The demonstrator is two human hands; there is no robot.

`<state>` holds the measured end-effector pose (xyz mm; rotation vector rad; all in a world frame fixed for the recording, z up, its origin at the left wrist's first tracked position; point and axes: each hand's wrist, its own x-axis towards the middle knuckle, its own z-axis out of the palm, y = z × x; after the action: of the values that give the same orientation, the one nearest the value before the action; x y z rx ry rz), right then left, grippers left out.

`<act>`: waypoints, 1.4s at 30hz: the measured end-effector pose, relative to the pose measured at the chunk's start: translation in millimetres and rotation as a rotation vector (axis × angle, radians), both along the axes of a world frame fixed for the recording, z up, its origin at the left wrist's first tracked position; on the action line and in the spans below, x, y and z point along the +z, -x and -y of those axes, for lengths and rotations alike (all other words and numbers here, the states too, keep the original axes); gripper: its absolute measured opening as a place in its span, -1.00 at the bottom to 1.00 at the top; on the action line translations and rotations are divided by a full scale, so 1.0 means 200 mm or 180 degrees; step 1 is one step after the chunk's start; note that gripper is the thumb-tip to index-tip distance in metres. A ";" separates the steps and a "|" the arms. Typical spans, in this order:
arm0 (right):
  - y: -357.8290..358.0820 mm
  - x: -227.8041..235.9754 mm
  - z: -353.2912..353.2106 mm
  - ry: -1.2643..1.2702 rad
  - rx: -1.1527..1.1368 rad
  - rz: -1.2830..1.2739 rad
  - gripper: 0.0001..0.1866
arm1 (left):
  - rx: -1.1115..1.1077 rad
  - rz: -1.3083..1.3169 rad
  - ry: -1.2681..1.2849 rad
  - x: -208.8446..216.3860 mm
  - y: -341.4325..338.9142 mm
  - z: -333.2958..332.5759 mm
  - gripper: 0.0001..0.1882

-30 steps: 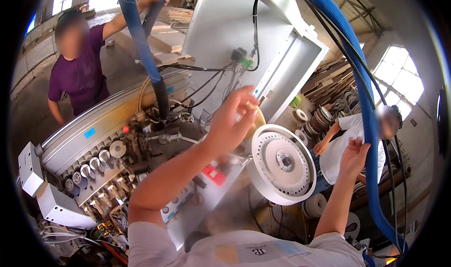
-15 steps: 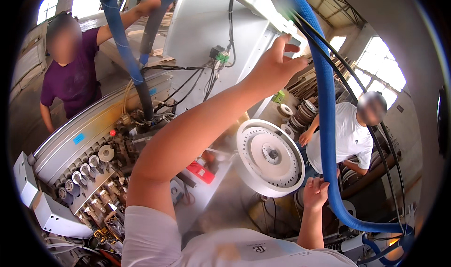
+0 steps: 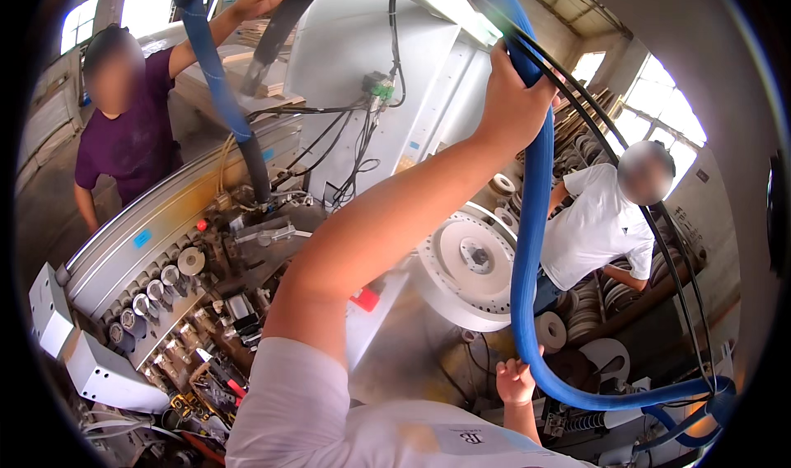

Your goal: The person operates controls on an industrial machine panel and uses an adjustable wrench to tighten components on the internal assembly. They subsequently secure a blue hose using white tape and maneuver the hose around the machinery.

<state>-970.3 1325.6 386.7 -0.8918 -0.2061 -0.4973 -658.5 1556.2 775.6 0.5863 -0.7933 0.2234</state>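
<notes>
A thick, ribbed blue hose [image 3: 531, 212] hangs in a long curve on the right. With my left arm raised, my left hand [image 3: 517, 97] is closed around its upper part, beside thin black cables. Lower down, my right hand [image 3: 515, 381] has curled fingers against the bend of the same hose; the far side of this grip is hidden. Behind the hose stands a large white wheel [image 3: 461, 258] with a ring of small holes and a hub bolt. Part of its right edge is covered by the hose.
A machine bench [image 3: 189, 328] with several small rollers and fittings lies left. Behind it, a person in purple [image 3: 124, 155] raises one arm near another hose [image 3: 210, 72]. A person in a white shirt [image 3: 597, 221] is at right. Black cables [image 3: 671, 270] hang there.
My left hand has moved onto the hose and closed around it. The hose has shifted left, and my right hand has moved down and left with it. The purple-shirted person's fingers have opened.
</notes>
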 end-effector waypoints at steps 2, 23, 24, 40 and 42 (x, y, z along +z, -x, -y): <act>0.12 -0.09 0.00 -0.0271 0.0150 -0.0145 -0.47 | 0.0109 0.0003 0.0049 0.01 -0.04 0.02 -0.29; 1.24 -0.75 -0.03 -0.0805 0.0362 -0.1740 -0.44 | 0.0827 0.0339 -0.0654 0.14 -0.34 -0.15 -0.69; 1.23 -0.78 -0.03 -0.0745 0.0375 -0.1777 -0.43 | 0.0733 0.0371 -0.0650 0.11 -0.36 -0.14 -0.69; 1.26 -0.74 -0.14 -0.0493 0.0293 -0.2256 -0.45 | 0.0383 0.0759 -0.2197 -0.47 -0.02 -0.17 -0.26; 1.28 -0.73 -0.17 -0.0490 0.0395 -0.2194 -0.45 | 0.0211 0.0882 -0.2296 -0.57 0.03 -0.15 -0.21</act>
<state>-1227.1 1358.6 240.2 -0.8461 0.3991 -0.0696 -665.1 1586.4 661.2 1.2813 -1.1297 0.0717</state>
